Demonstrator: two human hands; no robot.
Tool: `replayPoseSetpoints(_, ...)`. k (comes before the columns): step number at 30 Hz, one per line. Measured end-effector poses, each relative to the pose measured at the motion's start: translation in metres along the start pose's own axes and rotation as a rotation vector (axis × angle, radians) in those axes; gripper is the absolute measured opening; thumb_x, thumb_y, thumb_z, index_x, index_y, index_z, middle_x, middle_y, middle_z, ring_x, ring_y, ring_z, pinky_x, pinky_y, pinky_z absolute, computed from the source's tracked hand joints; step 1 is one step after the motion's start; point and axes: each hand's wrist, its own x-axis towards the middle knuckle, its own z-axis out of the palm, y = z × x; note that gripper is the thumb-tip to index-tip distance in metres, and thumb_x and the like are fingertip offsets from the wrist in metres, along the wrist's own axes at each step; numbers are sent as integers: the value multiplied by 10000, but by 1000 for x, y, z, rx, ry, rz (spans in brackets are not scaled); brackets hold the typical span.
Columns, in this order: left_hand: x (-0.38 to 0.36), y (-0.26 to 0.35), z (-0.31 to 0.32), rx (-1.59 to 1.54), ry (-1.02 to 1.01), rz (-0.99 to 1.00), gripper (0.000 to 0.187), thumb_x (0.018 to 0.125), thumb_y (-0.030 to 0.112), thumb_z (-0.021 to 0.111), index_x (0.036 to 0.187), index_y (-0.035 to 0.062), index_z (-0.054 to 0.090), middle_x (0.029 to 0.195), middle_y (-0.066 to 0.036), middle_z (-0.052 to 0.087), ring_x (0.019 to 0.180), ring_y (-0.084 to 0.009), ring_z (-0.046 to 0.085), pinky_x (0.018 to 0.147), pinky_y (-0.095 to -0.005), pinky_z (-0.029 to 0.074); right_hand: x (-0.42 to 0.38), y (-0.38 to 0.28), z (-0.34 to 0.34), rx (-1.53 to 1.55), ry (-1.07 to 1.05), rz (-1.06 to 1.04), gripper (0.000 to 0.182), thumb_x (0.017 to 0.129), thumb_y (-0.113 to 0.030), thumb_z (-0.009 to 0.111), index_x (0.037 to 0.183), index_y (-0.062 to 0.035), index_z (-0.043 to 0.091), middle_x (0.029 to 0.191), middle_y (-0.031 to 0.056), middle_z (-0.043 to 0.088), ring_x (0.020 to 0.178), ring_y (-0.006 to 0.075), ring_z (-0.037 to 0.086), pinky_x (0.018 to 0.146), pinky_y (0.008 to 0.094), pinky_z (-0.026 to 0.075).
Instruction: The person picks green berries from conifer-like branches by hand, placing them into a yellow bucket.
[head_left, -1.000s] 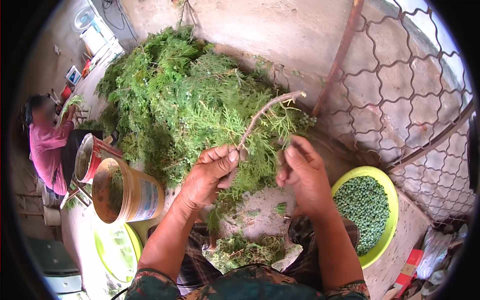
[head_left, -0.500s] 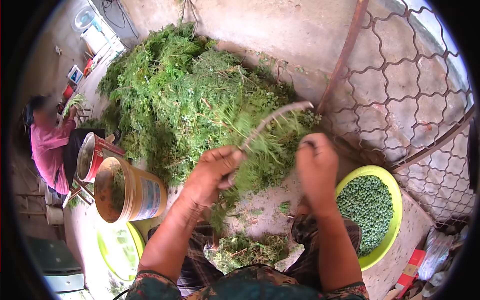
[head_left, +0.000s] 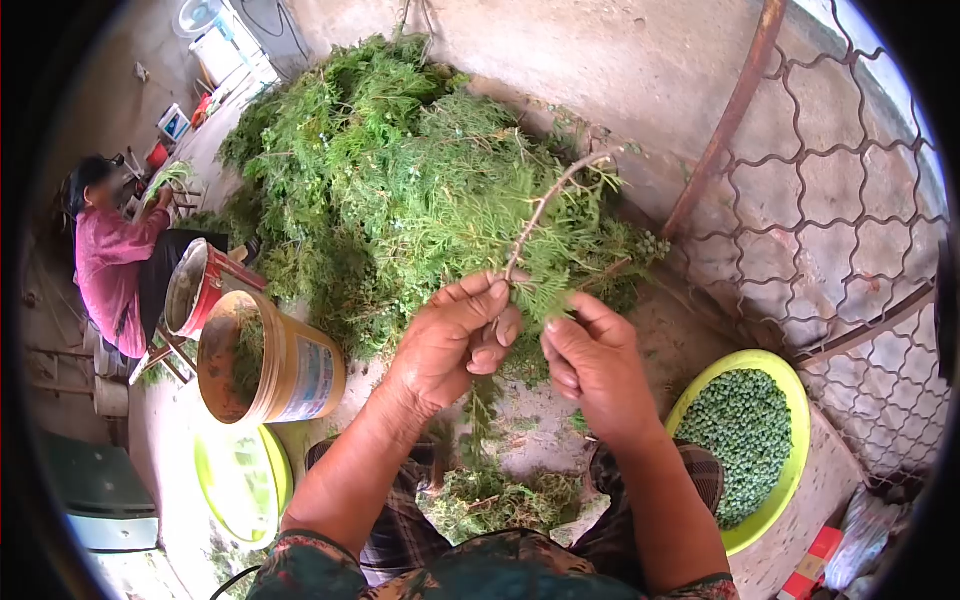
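My left hand (head_left: 450,335) pinches the lower end of an evergreen branch (head_left: 541,208), whose bare brown stem slants up to the right with green sprays along it. Close beside it, my right hand (head_left: 602,372) is closed, thumb and index finger at the tip of a green spray. Whatever sits between those fingertips is too small to make out. Behind both hands rises a big heap of cut evergreen branches (head_left: 350,180). At the right, a yellow-green basin (head_left: 795,440) holds many small round green cones or berries (head_left: 740,445).
To the left stand a tan bucket (head_left: 318,375), a red bucket (head_left: 215,280) and a bright green basin (head_left: 280,480). A person in a pink top (head_left: 115,260) sits beyond, holding greenery. Clippings (head_left: 500,500) lie between my feet. A wire mesh panel (head_left: 810,200) leans at right.
My right hand has come left and down to the branch, next to my left hand. The branch has tilted more upright, and the whole view has shifted slightly.
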Motion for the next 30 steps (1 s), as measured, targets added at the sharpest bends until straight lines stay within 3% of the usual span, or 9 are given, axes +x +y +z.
replayPoseSetpoints(4, 0, -7, 5, -2, 9, -58, 187, 931, 159, 503, 1074, 63, 575, 613, -6, 462, 451, -58, 348, 376, -175, 238, 2, -1, 16, 22, -77, 17, 283, 912, -179, 563, 1180, -98, 527, 654, -41, 474, 487, 10, 344, 411, 174, 268)
replayPoseSetpoints(10, 0, -9, 1, 15, 60, 19, 182, 923, 130, 516, 1071, 45, 579, 616, 19, 448, 480, -47, 360, 381, -165, 238, 12, 6, 11, -127, 6, -12, 168, 894, -164, 534, 1010, -45, 555, 643, -17, 453, 472, 32, 329, 417, 193, 257)
replayPoseSetpoints(13, -1, -10, 5, 90, 117, 114, 171, 923, 117, 513, 1061, 41, 579, 625, 29, 449, 491, -24, 352, 391, -150, 231, 13, -2, 15, 72, -60, 103, 154, 867, -201, 479, 799, -64, 459, 633, 1, 428, 455, 54, 318, 414, 212, 255)
replayPoseSetpoints(18, 4, -15, 5, 188, 142, 127, 155, 930, 129, 502, 1026, 46, 590, 617, 43, 443, 484, -22, 337, 393, -158, 223, 14, -1, 11, 54, -38, 124, 136, 863, -178, 495, 802, -59, 474, 626, -8, 414, 453, 49, 311, 411, 211, 252)
replayPoseSetpoints(22, 11, -18, -31, 584, 145, 451, 118, 934, 124, 486, 952, 56, 581, 590, 40, 412, 464, -26, 315, 381, -175, 219, 9, -11, 9, -19, -62, 94, 153, 869, -181, 496, 791, -50, 481, 593, -15, 402, 419, 42, 294, 384, 204, 248)
replayPoseSetpoints(24, 7, 15, -23, 101, 329, 285, 97, 947, 128, 449, 974, 75, 527, 586, 45, 368, 456, -28, 301, 373, -189, 208, 1, -17, 4, 10, -65, 98, 178, 874, -196, 494, 780, -45, 480, 582, -16, 401, 406, 39, 290, 373, 203, 247)
replayPoseSetpoints(26, 14, 34, -50, -251, 375, 260, 128, 957, 146, 427, 1039, 82, 502, 609, 51, 360, 448, -35, 278, 377, -194, 198, -13, -24, -13, 140, -319, -152, 149, 875, -154, 463, 902, -16, 512, 609, -13, 430, 442, 42, 312, 379, 208, 235)
replayPoseSetpoints(28, 15, 36, -55, -339, 265, 226, 115, 956, 153, 434, 1027, 94, 502, 627, 51, 369, 452, -36, 267, 385, -189, 195, -28, -38, -32, 23, -194, -431, 166, 887, -179, 456, 899, -26, 518, 593, -20, 418, 435, 36, 306, 372, 198, 239)
replayPoseSetpoints(30, 11, 35, -55, -457, 156, 171, 117, 953, 163, 450, 1035, 100, 505, 646, 46, 380, 457, -41, 255, 398, -185, 196, -52, -58, -67, 88, 124, -427, 176, 893, -200, 447, 905, -40, 519, 583, -19, 421, 421, 41, 317, 362, 194, 252)
